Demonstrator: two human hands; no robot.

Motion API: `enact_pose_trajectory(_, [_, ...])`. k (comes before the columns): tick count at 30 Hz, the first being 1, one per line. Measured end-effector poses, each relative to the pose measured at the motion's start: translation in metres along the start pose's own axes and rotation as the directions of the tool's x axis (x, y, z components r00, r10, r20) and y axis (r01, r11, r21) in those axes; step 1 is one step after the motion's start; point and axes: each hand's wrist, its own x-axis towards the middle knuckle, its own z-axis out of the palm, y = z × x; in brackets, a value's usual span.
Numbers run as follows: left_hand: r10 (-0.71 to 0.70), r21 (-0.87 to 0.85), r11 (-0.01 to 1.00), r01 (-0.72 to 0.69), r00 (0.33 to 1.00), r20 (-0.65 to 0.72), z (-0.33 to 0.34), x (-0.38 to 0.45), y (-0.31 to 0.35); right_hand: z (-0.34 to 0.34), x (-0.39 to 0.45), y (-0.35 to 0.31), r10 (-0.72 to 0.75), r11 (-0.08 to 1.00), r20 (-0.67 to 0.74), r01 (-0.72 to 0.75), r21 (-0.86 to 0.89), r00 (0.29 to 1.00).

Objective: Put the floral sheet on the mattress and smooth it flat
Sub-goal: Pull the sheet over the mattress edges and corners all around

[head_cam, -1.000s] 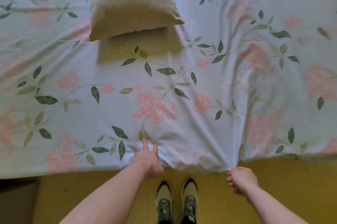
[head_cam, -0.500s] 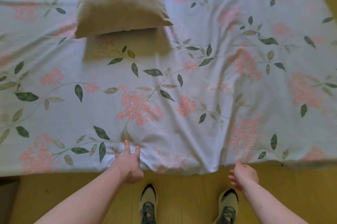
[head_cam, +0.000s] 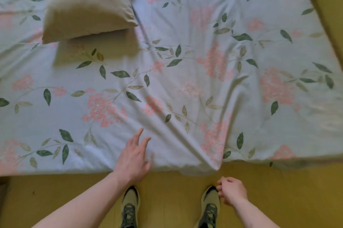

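Note:
The floral sheet [head_cam: 185,82], pale blue with pink blossoms and green leaves, covers the mattress and fills most of the view. Creases fan out from a pinched fold at its near edge, low and right of centre. My left hand [head_cam: 132,159] lies flat on the sheet at the near edge, fingers spread and pointing away from me. My right hand [head_cam: 233,191] hovers over the floor just below that fold, fingers loosely curled, holding nothing and apart from the cloth.
A beige pillow [head_cam: 87,3] rests on the sheet at the upper left. Yellow floor [head_cam: 55,196] runs along the near side and the far right corner. My two shoes [head_cam: 130,207] stand close to the mattress edge.
My left hand has slid forward onto the sheet and its fingers have spread. My right hand has dropped away from the sheet's edge toward the floor. The view has shifted right.

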Motion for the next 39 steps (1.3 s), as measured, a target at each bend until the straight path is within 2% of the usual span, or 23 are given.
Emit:
enact_pose_trajectory(3, [0.047,-0.044,0.998,-0.046,0.999,0.024,0.009,0.027,0.068,-0.035,0.012,0.007,0.057,0.996,0.067,-0.061,0.062,0.996])
enact_pose_trajectory(6, [0.038,-0.025,0.999,-0.036,0.995,0.091,0.016,0.059,0.129,-0.08,0.03,0.007,0.06,0.989,0.026,-0.063,0.131,0.998])
enact_pose_trajectory(9, [-0.087,-0.047,0.994,0.096,0.981,0.173,0.023,0.086,0.165,-0.113,0.049,0.001,0.01,0.984,-0.017,-0.006,0.176,1.0])
enact_pose_trajectory(12, [-0.183,0.008,0.982,0.187,0.95,0.251,0.039,0.102,0.194,-0.147,0.079,-0.008,0.026,0.971,-0.049,-0.014,0.239,0.998])
enact_pose_trajectory(17, [-0.227,0.06,0.974,0.219,0.943,0.245,0.048,0.107,0.205,-0.164,0.118,-0.018,0.029,0.971,-0.016,-0.025,0.237,0.999])
enact_pose_trajectory(21, [-0.258,0.083,0.966,0.244,0.929,0.266,0.046,0.114,0.209,-0.161,0.12,-0.015,-0.015,0.964,-0.059,0.031,0.266,0.998])
enact_pose_trajectory(24, [-0.279,0.083,0.96,0.267,0.917,0.284,0.045,0.117,0.211,-0.163,0.117,0.002,-0.135,0.984,-0.136,0.149,0.099,0.981])
enact_pose_trajectory(26, [-0.273,0.09,0.962,0.258,0.921,0.279,0.047,0.119,0.211,-0.173,0.12,0.015,-0.157,0.984,-0.199,0.17,0.051,0.967])
enact_pose_trajectory(29, [-0.272,0.081,0.962,0.26,0.921,0.28,0.047,0.12,0.209,-0.189,0.13,0.02,-0.132,0.989,-0.268,0.143,0.022,0.954])
enact_pose_trajectory(31, [-0.26,0.053,0.965,0.256,0.921,0.289,0.049,0.122,0.207,-0.188,0.133,0.013,-0.078,0.995,-0.215,0.089,0.041,0.974])
enact_pose_trajectory(34, [-0.247,0.02,0.968,0.252,0.926,0.284,0.052,0.121,0.206,-0.185,0.134,-0.003,0.108,0.98,-0.104,-0.089,0.179,0.989])
enact_pose_trajectory(39, [-0.241,-0.003,0.968,0.252,0.929,0.28,0.053,0.122,0.202,-0.187,0.142,-0.035,0.178,0.983,-0.207,-0.164,0.081,0.962])
